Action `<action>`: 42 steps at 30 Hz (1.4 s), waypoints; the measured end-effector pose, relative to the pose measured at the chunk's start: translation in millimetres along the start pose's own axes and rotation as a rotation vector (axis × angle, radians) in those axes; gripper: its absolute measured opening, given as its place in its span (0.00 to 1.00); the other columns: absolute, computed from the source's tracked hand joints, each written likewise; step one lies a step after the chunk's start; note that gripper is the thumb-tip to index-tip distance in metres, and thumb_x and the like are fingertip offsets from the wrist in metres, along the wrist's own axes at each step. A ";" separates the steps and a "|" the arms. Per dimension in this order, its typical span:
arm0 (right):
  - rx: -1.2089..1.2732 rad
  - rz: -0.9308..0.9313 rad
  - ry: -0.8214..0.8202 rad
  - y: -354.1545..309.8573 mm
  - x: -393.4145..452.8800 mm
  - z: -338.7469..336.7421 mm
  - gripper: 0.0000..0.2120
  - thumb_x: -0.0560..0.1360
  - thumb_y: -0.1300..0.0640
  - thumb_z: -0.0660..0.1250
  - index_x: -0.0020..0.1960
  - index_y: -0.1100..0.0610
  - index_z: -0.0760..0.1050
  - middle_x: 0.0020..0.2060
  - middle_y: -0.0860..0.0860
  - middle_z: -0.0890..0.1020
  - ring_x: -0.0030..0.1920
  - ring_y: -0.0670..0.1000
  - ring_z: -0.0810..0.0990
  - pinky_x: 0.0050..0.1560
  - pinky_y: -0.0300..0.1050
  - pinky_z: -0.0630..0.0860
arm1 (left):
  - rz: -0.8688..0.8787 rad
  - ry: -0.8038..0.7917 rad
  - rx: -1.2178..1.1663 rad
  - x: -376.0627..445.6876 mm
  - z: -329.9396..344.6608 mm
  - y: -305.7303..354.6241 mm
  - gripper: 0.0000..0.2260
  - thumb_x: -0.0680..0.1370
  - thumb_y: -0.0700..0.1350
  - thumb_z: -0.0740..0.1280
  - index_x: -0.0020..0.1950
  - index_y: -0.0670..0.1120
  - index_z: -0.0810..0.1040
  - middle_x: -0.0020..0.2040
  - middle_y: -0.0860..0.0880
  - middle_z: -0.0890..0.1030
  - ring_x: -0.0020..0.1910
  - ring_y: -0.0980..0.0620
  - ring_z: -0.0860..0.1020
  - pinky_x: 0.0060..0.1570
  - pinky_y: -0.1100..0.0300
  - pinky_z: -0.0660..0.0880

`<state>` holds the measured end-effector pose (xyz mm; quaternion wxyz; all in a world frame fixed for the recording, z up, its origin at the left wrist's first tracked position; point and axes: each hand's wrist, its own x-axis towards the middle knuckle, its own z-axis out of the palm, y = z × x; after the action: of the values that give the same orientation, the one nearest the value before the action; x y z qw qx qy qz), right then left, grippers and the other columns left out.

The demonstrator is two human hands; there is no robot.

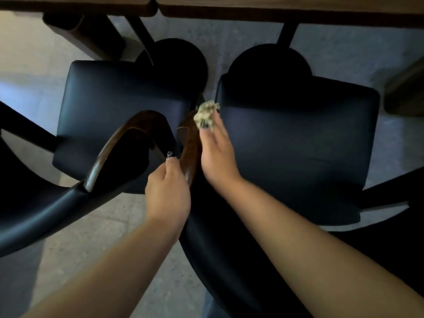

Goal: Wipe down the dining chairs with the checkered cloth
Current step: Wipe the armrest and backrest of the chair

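Note:
Two dark padded dining chairs stand side by side below me, the left chair [119, 106] and the right chair [298, 138], each with glossy brown wooden armrests. My right hand [218, 154] grips the bunched checkered cloth [205, 114] and presses it on the front end of the right chair's wooden armrest [190, 148]. My left hand [168, 189] holds the same armrest nearer to me, thumb up along the wood. The left chair's curved armrest [119, 143] lies just left of my hands.
A wooden table edge [275, 12] runs across the top, with dark legs and round bases [174, 58] under it. Pale tiled floor [68, 237] shows between and behind the chairs. The chairs' dark padded backs curve close to me at both sides.

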<state>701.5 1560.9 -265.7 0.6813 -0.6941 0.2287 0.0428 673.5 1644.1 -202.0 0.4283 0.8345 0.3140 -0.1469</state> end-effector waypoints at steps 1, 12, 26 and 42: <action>0.058 0.075 0.066 0.6 18.7 4.1 0.19 0.82 0.58 0.53 0.71 0.60 0.68 0.70 0.55 0.69 0.72 0.50 0.64 0.74 0.42 0.57 | 0.007 0.004 0.010 -0.3 -0.4 0.6 0.20 0.81 0.53 0.56 0.39 0.40 0.75 0.30 0.51 0.74 0.28 0.57 0.73 0.31 0.58 0.68; -0.190 0.200 0.085 30.4 -26.3 -29.2 0.06 0.67 0.52 0.66 0.37 0.55 0.77 0.30 0.50 0.82 0.33 0.52 0.81 0.36 0.48 0.77 | 0.006 -0.012 0.001 -3.8 -2.0 5.6 0.20 0.81 0.50 0.56 0.32 0.45 0.72 0.28 0.51 0.73 0.31 0.53 0.71 0.31 0.54 0.64; -0.241 0.266 -0.256 66.9 -0.5 -23.0 0.17 0.74 0.70 0.55 0.35 0.52 0.71 0.33 0.49 0.76 0.33 0.43 0.72 0.28 0.30 0.68 | 0.004 -0.035 -0.034 -1.3 -2.6 2.8 0.21 0.81 0.49 0.55 0.29 0.48 0.70 0.25 0.54 0.72 0.30 0.54 0.72 0.33 0.54 0.65; 0.036 0.093 -0.224 -16.9 -126.5 -59.7 0.17 0.70 0.53 0.62 0.54 0.54 0.83 0.56 0.46 0.83 0.58 0.36 0.77 0.60 0.31 0.69 | 0.019 -0.036 -0.003 -3.6 -1.8 4.6 0.19 0.82 0.49 0.54 0.33 0.47 0.73 0.32 0.51 0.74 0.33 0.53 0.71 0.33 0.54 0.64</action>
<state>580.0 1535.5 -199.0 0.7123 -0.6612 0.1837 0.1473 673.8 1642.0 -196.3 0.4364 0.8340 0.2986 -0.1574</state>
